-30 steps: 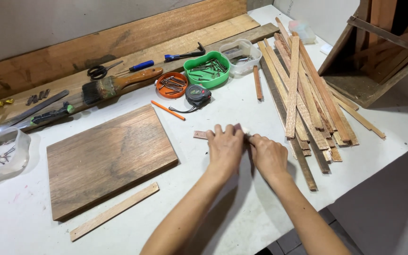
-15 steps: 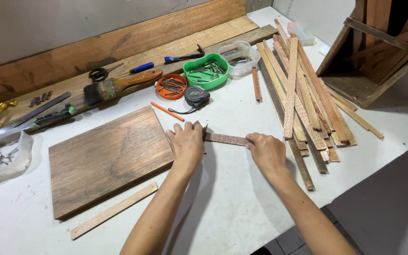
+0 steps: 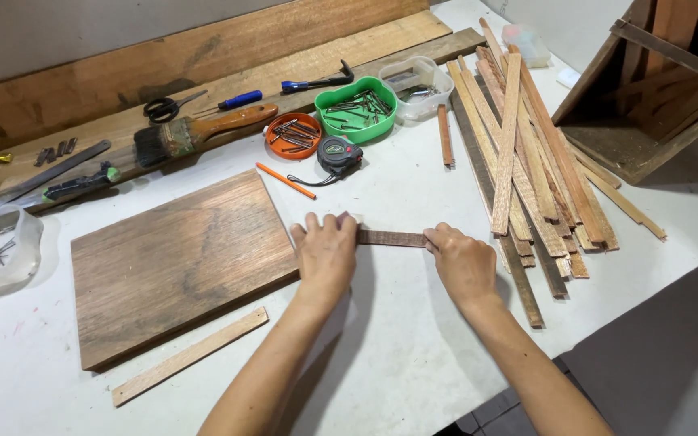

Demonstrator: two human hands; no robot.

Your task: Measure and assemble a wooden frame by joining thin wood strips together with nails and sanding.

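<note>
A short dark wooden strip [image 3: 391,238] lies flat on the white desk [image 3: 414,355], towards the middle of it and just off the right edge of a dark wooden board [image 3: 179,262]. The left hand [image 3: 326,252] lies palm down over the strip's left end, fingers [image 3: 313,224] extended and close together, pressing on the wood beside the board's corner. The right hand [image 3: 464,260] closes on the strip's right end, its fingers curled round the tip, so both hands hold the one piece and only its middle stretch shows between them.

By its look the strip is thin, light and stiff: sawn wood that keeps its line and should not sag when lifted by one end, though a piece this slender could snap if bent hard across the grain. The surface looks matt and dry, so it should not slip. The ends are the natural places to hold; a pinch on the narrow edges near the middle would serve too.

Toward the desk's right edge lies a heap of long pale slats [image 3: 527,153]. Near the front edge lies a single pale strip [image 3: 190,356]. Behind the board lie an orange pencil [image 3: 285,180] and a tape measure [image 3: 338,153]
</note>
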